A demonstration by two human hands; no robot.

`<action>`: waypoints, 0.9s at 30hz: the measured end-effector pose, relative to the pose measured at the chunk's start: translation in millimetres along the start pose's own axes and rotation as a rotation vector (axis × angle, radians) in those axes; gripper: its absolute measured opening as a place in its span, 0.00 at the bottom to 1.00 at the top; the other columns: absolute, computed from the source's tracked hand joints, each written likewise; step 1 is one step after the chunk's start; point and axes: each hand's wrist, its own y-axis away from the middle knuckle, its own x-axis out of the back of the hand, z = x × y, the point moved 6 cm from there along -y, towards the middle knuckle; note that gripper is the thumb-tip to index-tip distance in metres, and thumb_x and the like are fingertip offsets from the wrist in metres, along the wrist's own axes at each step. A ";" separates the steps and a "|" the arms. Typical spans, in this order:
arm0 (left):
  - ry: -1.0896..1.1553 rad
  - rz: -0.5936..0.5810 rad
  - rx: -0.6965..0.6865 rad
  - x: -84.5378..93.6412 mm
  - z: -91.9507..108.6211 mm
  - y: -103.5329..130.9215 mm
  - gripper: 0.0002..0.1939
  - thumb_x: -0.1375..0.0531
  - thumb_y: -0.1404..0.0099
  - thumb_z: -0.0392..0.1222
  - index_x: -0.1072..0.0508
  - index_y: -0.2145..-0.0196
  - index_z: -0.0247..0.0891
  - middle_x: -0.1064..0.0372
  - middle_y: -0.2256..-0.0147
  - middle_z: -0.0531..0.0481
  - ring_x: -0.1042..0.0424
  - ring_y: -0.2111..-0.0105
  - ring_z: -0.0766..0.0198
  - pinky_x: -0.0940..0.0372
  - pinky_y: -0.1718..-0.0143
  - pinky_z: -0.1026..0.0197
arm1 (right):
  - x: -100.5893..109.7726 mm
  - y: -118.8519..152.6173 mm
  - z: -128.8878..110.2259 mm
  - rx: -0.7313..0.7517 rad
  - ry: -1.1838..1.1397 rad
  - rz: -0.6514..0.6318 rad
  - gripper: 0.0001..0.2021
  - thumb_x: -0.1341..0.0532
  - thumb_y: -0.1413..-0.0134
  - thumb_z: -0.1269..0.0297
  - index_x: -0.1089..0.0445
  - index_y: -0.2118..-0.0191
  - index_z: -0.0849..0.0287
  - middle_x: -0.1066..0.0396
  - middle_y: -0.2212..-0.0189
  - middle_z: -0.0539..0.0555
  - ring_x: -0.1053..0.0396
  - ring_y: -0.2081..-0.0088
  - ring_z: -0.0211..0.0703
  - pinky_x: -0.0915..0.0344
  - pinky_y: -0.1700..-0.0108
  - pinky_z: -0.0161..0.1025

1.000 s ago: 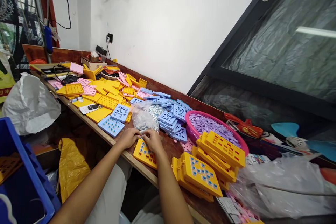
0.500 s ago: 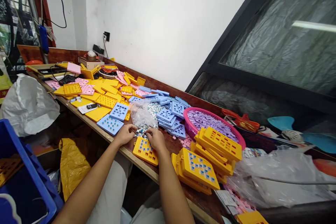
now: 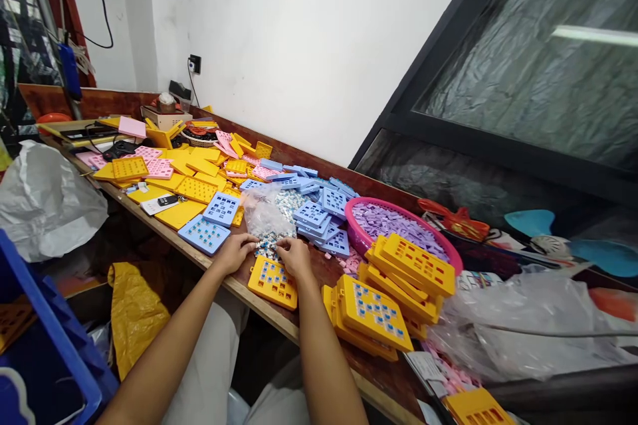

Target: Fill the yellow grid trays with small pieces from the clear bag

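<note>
Just beyond a yellow tray lies a heap of small blue and white pieces, spilling from a clear plastic bag. My left hand is at the left side of the heap, its fingers bent and pinched on something too small to make out. On the other side, my right hand has its fingertips closed at the heap's edge; what they grip is hidden. Some of the yellow tray's square slots hold blue and white pieces, while others show red-brown through them.
Stacked yellow trays stand at the right, beside a pink basin of purple pieces. Blue trays lie to the left, with yellow and pink trays behind. A blue crate is at lower left.
The view has shifted slightly, so the scene sits a little further left. Both hands remain by the heap, with only small finger movements.
</note>
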 end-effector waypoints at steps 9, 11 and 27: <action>0.261 -0.035 0.001 -0.5 -0.3 -3.6 0.20 0.43 0.31 0.53 0.22 0.51 0.36 0.22 0.51 0.43 0.23 0.54 0.55 0.28 0.52 0.55 | 32.9 32.7 -33.4 0.159 -0.200 0.032 0.10 0.40 0.45 0.63 0.21 0.62 0.56 0.21 0.60 0.55 0.25 0.58 0.48 0.31 0.54 0.41; 0.190 -0.022 -0.037 2.2 9.8 -2.3 0.19 0.43 0.30 0.52 0.21 0.54 0.37 0.22 0.53 0.44 0.24 0.54 0.55 0.30 0.50 0.55 | 39.1 52.8 -40.4 0.219 -0.181 0.029 0.08 0.39 0.44 0.65 0.21 0.64 0.55 0.22 0.60 0.56 0.25 0.58 0.48 0.31 0.54 0.41; -0.274 0.077 -0.138 -23.7 47.2 89.7 0.11 0.41 0.29 0.48 0.20 0.62 0.44 0.25 0.59 0.46 0.27 0.57 0.55 0.35 0.54 0.56 | 33.9 122.5 -7.5 0.223 -0.095 0.102 0.11 0.44 0.36 0.63 0.22 0.60 0.54 0.25 0.59 0.59 0.27 0.56 0.51 0.31 0.52 0.46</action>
